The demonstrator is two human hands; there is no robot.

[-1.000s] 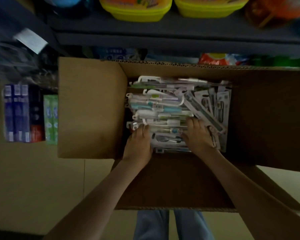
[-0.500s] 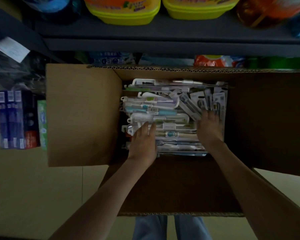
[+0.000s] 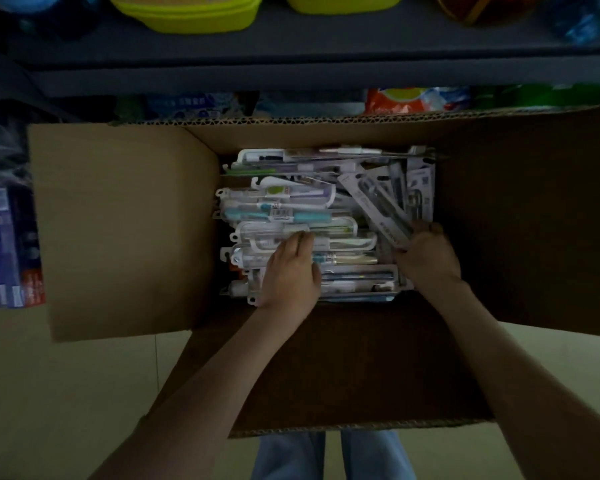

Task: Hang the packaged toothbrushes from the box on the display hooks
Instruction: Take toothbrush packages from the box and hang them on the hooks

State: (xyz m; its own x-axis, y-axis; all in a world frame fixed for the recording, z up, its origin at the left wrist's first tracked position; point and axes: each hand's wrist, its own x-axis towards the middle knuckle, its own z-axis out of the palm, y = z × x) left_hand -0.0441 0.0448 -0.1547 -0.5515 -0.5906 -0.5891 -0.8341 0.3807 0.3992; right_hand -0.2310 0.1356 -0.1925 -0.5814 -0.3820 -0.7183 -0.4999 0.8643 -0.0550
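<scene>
1. No brand or wording can be read. The print on the packaged toothbrushes [image 3: 291,209] is blurred, and a white label [image 3: 425,188] at the far right of the pile shows only a dark code-like patch.
2. The blue cartons [image 3: 0,244] at the left carry white print that is too small to make out.
3. The packaged toothbrushes lie stacked inside the open cardboard box [image 3: 118,230], which sits on the floor below a dark shelf [image 3: 326,64].
4. The left hand [image 3: 291,271] lies palm down on the clear packs, its fingers [image 3: 300,240] straight and close together.
5. The right hand [image 3: 428,258] grips the near end of a grey pack [image 3: 374,202] that lies slantwise across the pile, with its fingers [image 3: 426,232] curled round that end.
6. Yellow-green tubs [image 3: 187,12] stand on the shelf.
</scene>
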